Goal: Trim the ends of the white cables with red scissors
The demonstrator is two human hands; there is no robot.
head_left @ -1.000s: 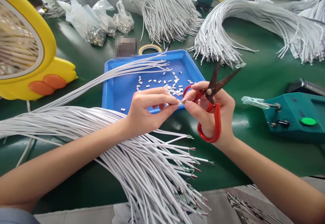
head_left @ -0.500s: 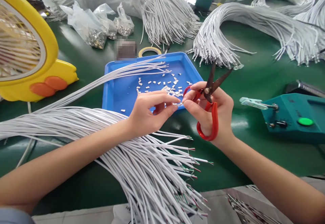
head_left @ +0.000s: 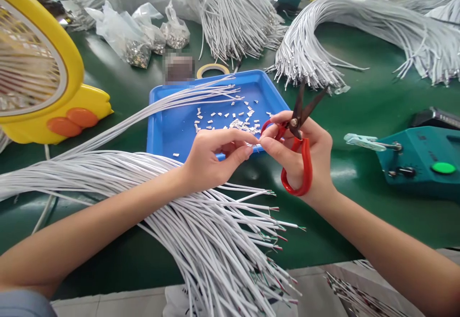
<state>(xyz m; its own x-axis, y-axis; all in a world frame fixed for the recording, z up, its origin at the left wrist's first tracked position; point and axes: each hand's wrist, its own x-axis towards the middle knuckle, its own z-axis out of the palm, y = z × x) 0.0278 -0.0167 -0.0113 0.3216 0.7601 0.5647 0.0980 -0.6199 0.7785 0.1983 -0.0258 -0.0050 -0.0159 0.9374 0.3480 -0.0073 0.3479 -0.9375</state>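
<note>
Over the near edge of the blue tray, my left hand pinches a wire end. My right hand, scissors hooked on its fingers, grips the tip. Stripping step, I judge; next calls for a steady pull.

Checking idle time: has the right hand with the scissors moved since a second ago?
No: the right hand, holding the scissors, stays at the blue tray's near right corner.

A glossy green worktable (pale glare on its surface) fills the view.
</note>
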